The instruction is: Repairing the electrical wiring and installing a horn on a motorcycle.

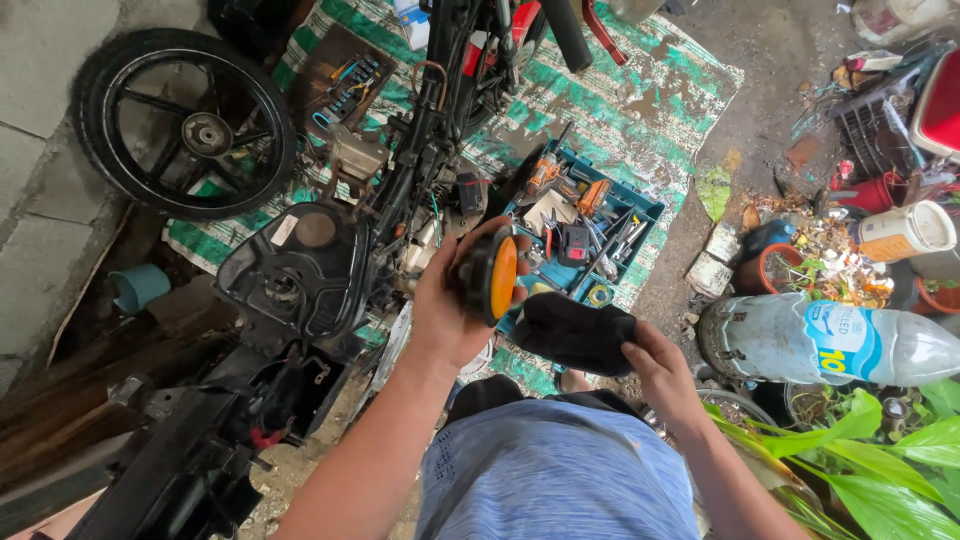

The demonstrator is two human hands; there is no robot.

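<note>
Surface: bare dirt and concrete floor, partly covered by a green-and-white woven mat [640,90], stained and wet in patches. A stripped motorcycle frame [420,150] stands on the mat. A loose black wheel [185,125] lies at upper left, partly on the concrete. A blue open toolbox [590,235] full of hand tools sits on the mat just beyond the hands.

Left hand [450,310]: fingers wrapped around a round black part with an orange lens [492,275], held up in the air in front of the toolbox. Grip is firm.

Right hand [665,365]: pinching one edge of a dark cloth [575,335], which hangs just beside the lens part, close but not clearly touching.

Edges: right side crowded with a large clear water jug [830,340] on its side, a white bucket [905,230], pots, litter and green leaves [880,460]. Left side blocked by black body panels [295,270]. Open floor only in a narrow strip at upper right of the mat.
</note>
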